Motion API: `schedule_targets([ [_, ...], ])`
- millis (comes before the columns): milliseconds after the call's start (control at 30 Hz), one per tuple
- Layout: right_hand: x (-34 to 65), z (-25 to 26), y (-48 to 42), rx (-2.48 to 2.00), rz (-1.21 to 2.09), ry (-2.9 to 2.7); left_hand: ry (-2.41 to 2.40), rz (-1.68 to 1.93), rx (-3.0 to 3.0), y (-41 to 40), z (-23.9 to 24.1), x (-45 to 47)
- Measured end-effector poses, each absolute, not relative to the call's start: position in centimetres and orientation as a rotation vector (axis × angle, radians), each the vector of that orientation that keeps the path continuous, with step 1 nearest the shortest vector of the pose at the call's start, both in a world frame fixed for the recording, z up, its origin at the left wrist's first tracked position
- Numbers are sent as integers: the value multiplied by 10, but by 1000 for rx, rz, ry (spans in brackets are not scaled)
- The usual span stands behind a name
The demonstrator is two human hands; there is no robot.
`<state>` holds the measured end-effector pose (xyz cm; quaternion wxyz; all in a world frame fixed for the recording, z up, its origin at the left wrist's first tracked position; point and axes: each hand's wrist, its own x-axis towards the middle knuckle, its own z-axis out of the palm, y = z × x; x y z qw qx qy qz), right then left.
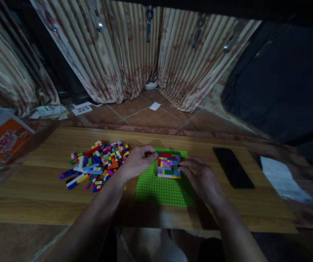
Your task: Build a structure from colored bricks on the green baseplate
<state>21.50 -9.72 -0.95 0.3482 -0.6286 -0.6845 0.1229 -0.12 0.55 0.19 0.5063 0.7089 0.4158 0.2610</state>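
A green baseplate (161, 191) lies on the wooden board (36, 196), with a small block of many-coloured bricks (168, 165) built near its far edge. My left hand (137, 162) rests at the block's left side, fingers curled and pinched on a small green piece against the plate. My right hand (201, 178) sits at the block's right side, fingertips pressed together and touching the block's edge. A heap of loose coloured bricks (97, 162) lies to the left of my left hand.
A black phone (232, 167) lies flat on the board to the right. An orange box (5, 142) stands at the far left. Papers (281, 178) lie at the right edge. Striped curtains (134, 47) hang behind over a tiled floor.
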Motion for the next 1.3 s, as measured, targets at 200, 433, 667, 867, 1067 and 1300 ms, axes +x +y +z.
schedule_targets([
  [200,212,-17,-92,-1672,311,-1812,1002,583,1725,4,3,1],
  [433,204,-15,-89,-1703,393,-1666,1010,563,1700,3,5,0],
  [667,204,-28,-81,-1666,801,-1172,1024,594,1695,4,6,0],
  [867,203,-29,-78,-1625,953,-972,1011,610,1711,4,6,0],
  [1067,202,-25,-75,-1590,1026,-896,996,634,1722,2,6,2],
  [1300,203,-30,-75,-1573,983,-936,930,652,1571,-2,3,8],
])
